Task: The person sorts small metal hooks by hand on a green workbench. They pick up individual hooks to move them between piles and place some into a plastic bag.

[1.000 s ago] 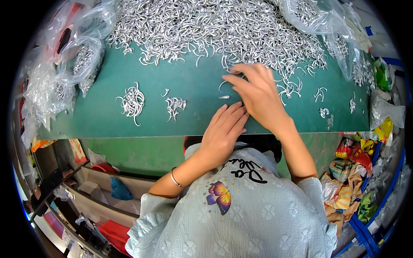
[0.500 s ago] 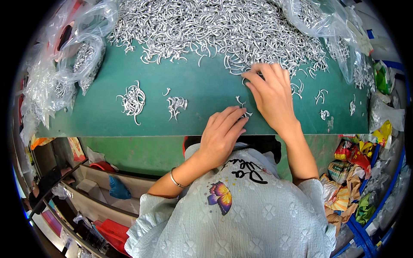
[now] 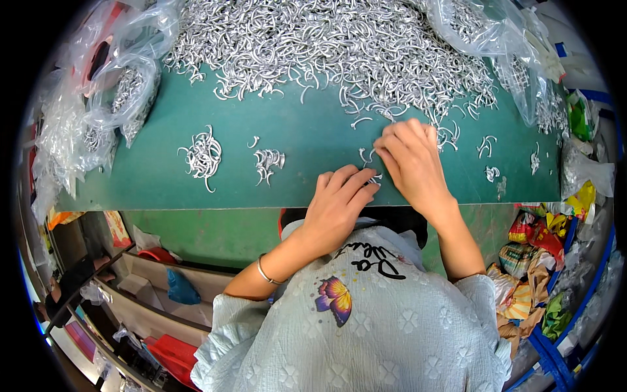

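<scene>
My left hand (image 3: 338,202) rests at the front edge of the green table, fingers stretched and lying over a few curved silver metal pieces (image 3: 375,179), partly hidden. Just to the right, my right hand (image 3: 415,163) has its thumb and fingers pinched together. At its fingertips shows a curved silver metal piece (image 3: 371,155), beside another lying on the table. Beyond both hands spreads a large heap of the same curved pieces (image 3: 313,46). Small groups lie apart: a round pile (image 3: 203,157) and a row (image 3: 268,164) on the left, several bits on the right.
Clear plastic bags (image 3: 124,85) holding more silver pieces crowd the table's left end, and another plastic bag (image 3: 470,32) lies at the back right. Below the left side stands a wooden shelf unit (image 3: 157,287) with a red bin (image 3: 171,356). Packages (image 3: 529,248) pile up at the right.
My right hand has drawn back from the heap's edge toward my left hand, with a curved piece now at its fingertips. The left hand has hardly moved.
</scene>
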Demonstrator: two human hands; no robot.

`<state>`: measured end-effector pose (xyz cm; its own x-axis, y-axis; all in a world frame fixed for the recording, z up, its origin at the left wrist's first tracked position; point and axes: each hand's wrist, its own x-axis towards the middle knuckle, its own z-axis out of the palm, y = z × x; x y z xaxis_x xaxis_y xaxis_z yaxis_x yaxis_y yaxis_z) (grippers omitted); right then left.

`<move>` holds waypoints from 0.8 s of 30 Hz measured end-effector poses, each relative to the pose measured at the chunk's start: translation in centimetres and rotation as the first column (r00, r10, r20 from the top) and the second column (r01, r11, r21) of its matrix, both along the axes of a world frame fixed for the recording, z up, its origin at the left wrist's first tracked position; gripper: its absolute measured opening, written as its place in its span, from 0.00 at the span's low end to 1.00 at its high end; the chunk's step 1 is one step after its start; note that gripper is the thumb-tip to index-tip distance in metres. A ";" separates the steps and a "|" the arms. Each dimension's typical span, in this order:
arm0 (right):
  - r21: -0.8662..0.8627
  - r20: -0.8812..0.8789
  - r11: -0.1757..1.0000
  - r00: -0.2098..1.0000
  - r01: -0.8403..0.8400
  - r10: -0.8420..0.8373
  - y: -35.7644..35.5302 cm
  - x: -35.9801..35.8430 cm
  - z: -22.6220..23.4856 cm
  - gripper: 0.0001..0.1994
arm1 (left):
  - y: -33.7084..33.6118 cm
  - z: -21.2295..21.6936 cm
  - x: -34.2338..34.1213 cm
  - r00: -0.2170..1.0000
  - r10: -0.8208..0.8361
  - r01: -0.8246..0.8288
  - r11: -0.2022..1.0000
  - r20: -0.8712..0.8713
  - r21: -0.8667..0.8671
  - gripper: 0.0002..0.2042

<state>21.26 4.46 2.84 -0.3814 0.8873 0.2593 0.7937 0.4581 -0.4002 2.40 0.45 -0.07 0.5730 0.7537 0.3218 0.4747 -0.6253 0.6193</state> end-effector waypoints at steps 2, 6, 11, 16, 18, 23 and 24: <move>-0.004 -0.054 0.997 0.996 -0.073 0.072 -0.2 0.0 -0.1 0.06 | -0.1 -0.1 -0.1 0.999 0.023 -0.023 1.000 0.038 -0.007 0.14; 0.082 -0.105 0.993 0.990 -0.086 0.094 0.9 -0.3 -0.7 0.07 | -0.5 -0.1 -0.4 0.995 0.057 -0.056 0.998 0.082 -0.023 0.15; 0.117 -0.135 0.993 0.991 0.032 -0.016 0.3 -0.4 0.0 0.10 | -0.7 0.0 -0.7 0.987 0.101 -0.099 0.995 0.121 -0.024 0.14; -0.032 -0.211 0.998 0.977 -0.049 0.041 -1.7 -1.6 -0.2 0.11 | -0.7 -0.6 -0.5 0.978 0.111 -0.109 0.994 0.178 -0.023 0.15; -0.068 -0.331 0.998 0.944 -0.013 -0.010 -1.6 -0.3 0.6 0.10 | -0.3 -0.1 -0.4 0.979 0.131 -0.136 0.991 0.158 0.021 0.16; -0.028 -0.141 0.984 0.974 0.177 -0.179 -1.9 1.3 0.9 0.10 | 0.2 0.6 -0.2 0.991 0.121 -0.121 0.993 0.049 0.002 0.19; -0.024 -0.101 0.984 0.979 0.176 -0.177 -2.3 1.3 0.3 0.10 | 0.2 0.4 -0.2 0.993 0.114 -0.115 0.993 0.043 0.008 0.19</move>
